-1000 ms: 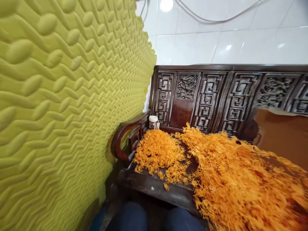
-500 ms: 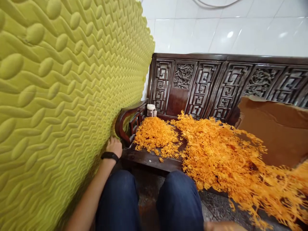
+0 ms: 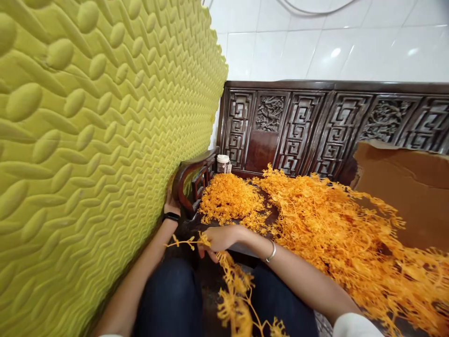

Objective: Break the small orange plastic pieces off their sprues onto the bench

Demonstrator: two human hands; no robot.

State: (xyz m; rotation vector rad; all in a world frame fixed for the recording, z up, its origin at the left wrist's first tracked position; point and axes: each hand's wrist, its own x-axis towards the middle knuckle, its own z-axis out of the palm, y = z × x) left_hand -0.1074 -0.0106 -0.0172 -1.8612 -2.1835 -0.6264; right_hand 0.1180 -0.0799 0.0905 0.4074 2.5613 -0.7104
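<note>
My right hand (image 3: 220, 238) is closed on an orange artificial plant stem (image 3: 233, 281). One thin end of it points left past my fingers, and the leafy part hangs down over my lap. My left hand (image 3: 171, 205), with a dark band at the wrist, is down between the yellow embossed wall panel (image 3: 105, 131) and the bench's armrest (image 3: 180, 182); its fingers are mostly hidden. Just beyond my right hand, a small pile of orange plant pieces (image 3: 231, 196) lies on the bench seat. To the right spreads a much larger heap of orange stems (image 3: 322, 215).
A white-lidded container (image 3: 223, 164) stands in the seat's back left corner. Behind runs the carved dark wood backrest (image 3: 268, 150). A torn brown cardboard piece (image 3: 403, 187) leans against it at the right. My knees (image 3: 171, 290) are in front of the seat.
My right hand has come in from the bottom edge to the front of the seat, with an orange stem in it. My left hand has slipped deeper beside the armrest.
</note>
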